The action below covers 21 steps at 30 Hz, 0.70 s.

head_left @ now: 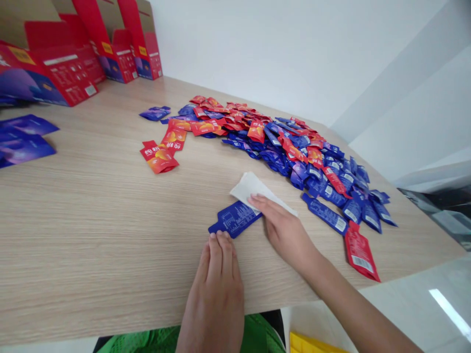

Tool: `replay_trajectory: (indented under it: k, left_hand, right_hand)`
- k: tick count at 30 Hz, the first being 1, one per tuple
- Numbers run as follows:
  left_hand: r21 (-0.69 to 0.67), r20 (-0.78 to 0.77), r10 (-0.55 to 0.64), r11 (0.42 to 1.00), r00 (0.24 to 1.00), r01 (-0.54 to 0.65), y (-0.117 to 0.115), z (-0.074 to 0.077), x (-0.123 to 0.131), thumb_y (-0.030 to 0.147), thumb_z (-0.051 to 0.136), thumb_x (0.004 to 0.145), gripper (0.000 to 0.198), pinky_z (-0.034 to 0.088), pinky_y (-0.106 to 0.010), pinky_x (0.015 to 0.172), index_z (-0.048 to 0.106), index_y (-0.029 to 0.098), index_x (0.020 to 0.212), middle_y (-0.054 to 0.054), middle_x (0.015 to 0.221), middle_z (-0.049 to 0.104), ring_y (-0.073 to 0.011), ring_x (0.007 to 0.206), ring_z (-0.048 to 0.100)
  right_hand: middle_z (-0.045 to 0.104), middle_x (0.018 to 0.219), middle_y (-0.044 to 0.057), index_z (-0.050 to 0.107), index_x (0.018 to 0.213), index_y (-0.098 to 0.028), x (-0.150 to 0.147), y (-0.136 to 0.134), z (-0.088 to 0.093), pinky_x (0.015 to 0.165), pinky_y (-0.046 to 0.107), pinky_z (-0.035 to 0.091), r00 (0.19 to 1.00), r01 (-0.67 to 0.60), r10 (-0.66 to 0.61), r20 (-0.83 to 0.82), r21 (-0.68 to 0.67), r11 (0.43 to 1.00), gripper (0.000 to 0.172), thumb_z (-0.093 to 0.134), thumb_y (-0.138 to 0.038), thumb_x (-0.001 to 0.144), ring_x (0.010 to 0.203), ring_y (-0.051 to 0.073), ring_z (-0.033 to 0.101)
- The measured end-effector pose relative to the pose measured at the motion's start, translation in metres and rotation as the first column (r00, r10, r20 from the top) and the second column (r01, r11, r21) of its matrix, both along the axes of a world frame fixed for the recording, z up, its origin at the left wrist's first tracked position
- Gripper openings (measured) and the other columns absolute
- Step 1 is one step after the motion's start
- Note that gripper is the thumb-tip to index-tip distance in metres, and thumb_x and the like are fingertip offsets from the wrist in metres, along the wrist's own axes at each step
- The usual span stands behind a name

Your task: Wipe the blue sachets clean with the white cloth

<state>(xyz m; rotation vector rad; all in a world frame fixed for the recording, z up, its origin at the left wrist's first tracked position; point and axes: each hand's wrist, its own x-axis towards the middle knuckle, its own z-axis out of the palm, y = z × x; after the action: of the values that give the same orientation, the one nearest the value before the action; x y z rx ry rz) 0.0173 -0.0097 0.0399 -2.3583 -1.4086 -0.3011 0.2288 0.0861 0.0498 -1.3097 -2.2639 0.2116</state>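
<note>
1 blue pouch (235, 219) is in hand, flat on the table (110, 220) between the hands, and the wiping looks partway through: the white cloth (252, 186) covers only its 2 o'clock end, while the rest lies bare. Whether that bare part is already wiped cannot be told. From the pouch, a big pile (272, 142) of red and blue packs runs from 12 to 3 o'clock, and a few loose red packs (159, 157) sit at 10 o'clock; which of these are done does not show. Farther out at 10 o'clock stand red boxes (69, 73) with raised flaps; what they hold is hidden.

The pouch looks smooth and fairly flat, with rows of small pale print and a narrow neck pointing to 8 o'clock. It shows no clear tear or stain.

The left hand (217, 289) is palm down, fingers straight and together, tips at the neck, gripping nothing visibly. The right hand (285, 230) lies over the cloth, fingers extended; its thumb is hidden, so its grip cannot be told.
</note>
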Motion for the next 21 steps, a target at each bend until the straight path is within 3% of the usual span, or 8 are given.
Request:
replay_trajectory:
  k: [4,7,9,10,12,14,16,21]
  left_hand:
    - [0.013,0.015,0.002,1.0,1.0,-0.002,-0.001,-0.004,0.0,0.022,0.046,0.091,0.055,0.058,-0.041,0.11,0.064,-0.005,0.135,-0.026,0.143,0.067,-0.0367,0.132,0.066]
    - [0.016,0.022,-0.003,1.0,1.0,0.003,0.0,-0.007,0.001,0.023,0.044,0.091,0.056,0.057,-0.041,0.111,0.063,-0.006,0.136,-0.027,0.143,0.067,-0.0362,0.133,0.065]
    - [0.012,0.021,-0.002,1.0,1.0,0.002,0.001,-0.006,0.004,0.021,0.043,0.09,0.056,0.057,-0.042,0.111,0.064,-0.006,0.135,-0.027,0.143,0.067,-0.0361,0.133,0.065]
    - [0.008,0.022,0.011,1.0,1.0,-0.011,0.002,-0.005,0.005,0.019,0.043,0.089,0.055,0.057,-0.043,0.111,0.065,-0.006,0.134,-0.027,0.141,0.068,-0.0364,0.131,0.066]
    - [0.002,0.021,0.037,0.999,0.999,-0.037,0.004,-0.002,0.007,0.015,0.043,0.086,0.053,0.059,-0.045,0.109,0.069,-0.005,0.128,-0.026,0.132,0.073,-0.0359,0.124,0.071]
    - [0.007,0.012,0.037,0.999,0.999,-0.037,0.005,0.003,0.007,0.013,0.042,0.085,0.052,0.061,-0.043,0.105,0.073,-0.003,0.122,-0.024,0.124,0.077,-0.0344,0.117,0.074]
    - [0.035,0.016,0.012,0.999,1.0,-0.012,0.006,0.006,0.006,0.014,0.041,0.085,0.052,0.063,-0.04,0.102,0.074,-0.002,0.12,-0.023,0.125,0.078,-0.033,0.116,0.075]
    - [0.065,0.044,0.012,0.998,0.999,-0.015,0.004,0.007,0.004,0.016,0.044,0.084,0.052,0.063,-0.039,0.101,0.074,-0.003,0.121,-0.023,0.132,0.075,-0.0345,0.122,0.073]
  right_hand:
    - [0.072,0.143,0.012,0.069,0.142,-0.02,0.029,0.012,0.005,0.119,0.052,0.052,0.982,0.186,-0.185,-0.033,0.034,0.982,0.051,0.042,-0.006,0.101,0.137,0.026,0.067]
    - [0.072,0.145,0.008,0.067,0.145,-0.024,0.017,-0.004,0.019,0.119,0.049,0.053,0.974,0.204,-0.196,-0.11,0.069,0.976,0.05,0.042,-0.008,0.104,0.137,0.024,0.067]
    - [0.068,0.15,0.005,0.062,0.15,-0.029,-0.003,-0.02,0.026,0.124,0.045,0.048,0.986,0.094,-0.082,-0.147,0.076,0.993,0.055,0.042,-0.005,0.104,0.144,0.021,0.06]
    - [0.066,0.153,0.005,0.057,0.154,-0.028,-0.014,-0.027,0.027,0.126,0.045,0.046,0.992,-0.034,0.042,-0.117,0.072,0.997,0.061,0.041,-0.001,0.102,0.148,0.02,0.055]
    - [0.063,0.156,0.007,0.049,0.161,-0.024,-0.033,-0.036,0.026,0.127,0.044,0.045,0.965,-0.261,0.262,-0.029,0.017,0.965,0.071,0.039,0.005,0.097,0.154,0.019,0.048]
    - [0.061,0.157,0.009,0.045,0.164,-0.022,-0.04,-0.036,0.021,0.127,0.044,0.045,0.934,-0.357,0.357,0.003,-0.032,0.934,0.077,0.038,0.008,0.093,0.155,0.019,0.046]
    - [0.062,0.157,0.007,0.047,0.163,-0.025,-0.034,-0.026,0.014,0.127,0.046,0.044,0.947,-0.321,0.32,-0.024,-0.042,0.946,0.079,0.038,0.009,0.092,0.154,0.018,0.047]
    - [0.069,0.148,0.004,0.066,0.148,-0.029,0.016,0.012,-0.001,0.125,0.049,0.047,0.997,-0.022,0.02,-0.077,-0.02,1.0,0.061,0.043,-0.001,0.098,0.142,0.022,0.062]
